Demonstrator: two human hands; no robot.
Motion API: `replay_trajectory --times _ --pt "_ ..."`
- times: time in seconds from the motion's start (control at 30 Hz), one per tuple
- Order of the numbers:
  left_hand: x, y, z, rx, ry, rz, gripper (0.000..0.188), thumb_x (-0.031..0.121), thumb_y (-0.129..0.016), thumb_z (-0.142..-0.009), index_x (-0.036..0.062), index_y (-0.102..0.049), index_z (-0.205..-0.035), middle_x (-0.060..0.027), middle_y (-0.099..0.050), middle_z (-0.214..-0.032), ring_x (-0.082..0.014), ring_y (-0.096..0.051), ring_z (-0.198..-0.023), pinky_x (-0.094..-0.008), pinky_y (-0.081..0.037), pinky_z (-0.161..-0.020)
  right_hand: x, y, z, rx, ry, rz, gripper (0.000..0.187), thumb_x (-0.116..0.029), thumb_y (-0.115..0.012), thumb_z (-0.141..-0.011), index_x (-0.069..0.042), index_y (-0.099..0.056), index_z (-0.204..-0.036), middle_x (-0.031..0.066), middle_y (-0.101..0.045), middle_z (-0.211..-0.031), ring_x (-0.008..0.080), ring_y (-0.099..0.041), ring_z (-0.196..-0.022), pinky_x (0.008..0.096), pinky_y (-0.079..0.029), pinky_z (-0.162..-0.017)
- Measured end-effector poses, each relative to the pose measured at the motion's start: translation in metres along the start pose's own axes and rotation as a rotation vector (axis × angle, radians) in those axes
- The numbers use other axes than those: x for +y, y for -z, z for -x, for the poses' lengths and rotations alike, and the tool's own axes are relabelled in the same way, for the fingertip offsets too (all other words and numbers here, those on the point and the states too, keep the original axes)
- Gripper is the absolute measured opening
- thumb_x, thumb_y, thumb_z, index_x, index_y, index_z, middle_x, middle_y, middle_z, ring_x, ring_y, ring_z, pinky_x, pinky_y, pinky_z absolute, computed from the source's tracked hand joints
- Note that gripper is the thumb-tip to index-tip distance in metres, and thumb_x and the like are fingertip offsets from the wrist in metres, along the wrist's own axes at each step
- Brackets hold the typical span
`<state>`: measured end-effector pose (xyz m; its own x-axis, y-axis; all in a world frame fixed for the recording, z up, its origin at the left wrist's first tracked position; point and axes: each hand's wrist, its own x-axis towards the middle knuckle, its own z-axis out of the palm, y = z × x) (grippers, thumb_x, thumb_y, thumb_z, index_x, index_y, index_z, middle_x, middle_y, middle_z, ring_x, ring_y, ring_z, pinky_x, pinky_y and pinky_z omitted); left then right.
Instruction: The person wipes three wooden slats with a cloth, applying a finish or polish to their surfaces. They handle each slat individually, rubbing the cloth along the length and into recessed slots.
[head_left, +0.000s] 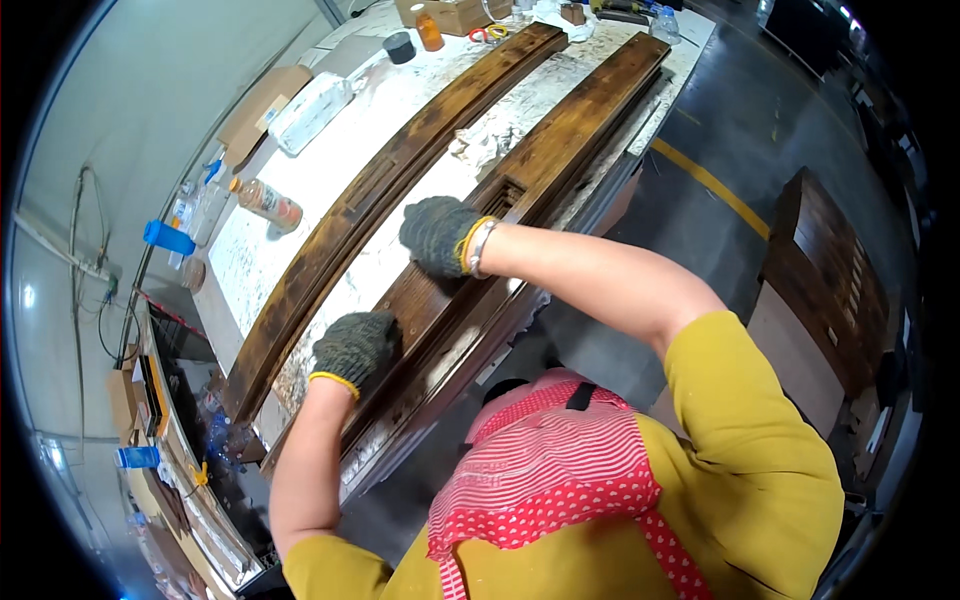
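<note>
Both gloved hands are down on the near dark wooden panel point(470, 270), running from lower left to the top of the frame along the table point(330, 170) edge. Left hand point(352, 346) presses flat, fingers curled onto the wood; whether its grip encloses anything, I cannot tell. Right hand point(438, 234) sits higher, grip bunched together on the panel. A second wooden panel point(390, 180) lies alongside, upper left.

- Pressing down with the gloved left hand point(354, 346) on the near dark-stained wooden plank point(560, 140).
- Resting the gloved right hand point(438, 234) further along the same plank, beside a slot.
- Lying alongside, a second plank point(400, 165) on the paint-spattered white workbench point(300, 190).
- Standing near the bench's far edge, an orange-capped bottle point(268, 203).
</note>
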<state>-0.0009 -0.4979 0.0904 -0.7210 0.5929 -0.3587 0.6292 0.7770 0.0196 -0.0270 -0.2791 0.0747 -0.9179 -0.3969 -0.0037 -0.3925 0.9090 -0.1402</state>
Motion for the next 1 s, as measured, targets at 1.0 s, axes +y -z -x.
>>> replay_trajectory --times 1.0 --pt "0.186 0.102 -0.273 -0.137 -0.371 0.099 0.025 0.036 -0.061 -0.089 0.0149 -0.071 -0.099 -0.0184 -0.072 -0.094 -0.0425 -0.069 -0.088 -0.0509 -0.055 -0.076 0.321 0.039 0.064 0.131 0.13 0.065 0.017 -0.015 -0.064 -0.075 -0.007 -0.073 -0.088 0.0179 -0.068 -0.096 0.0347 -0.068 -0.09 0.0439 -0.054 -0.082"
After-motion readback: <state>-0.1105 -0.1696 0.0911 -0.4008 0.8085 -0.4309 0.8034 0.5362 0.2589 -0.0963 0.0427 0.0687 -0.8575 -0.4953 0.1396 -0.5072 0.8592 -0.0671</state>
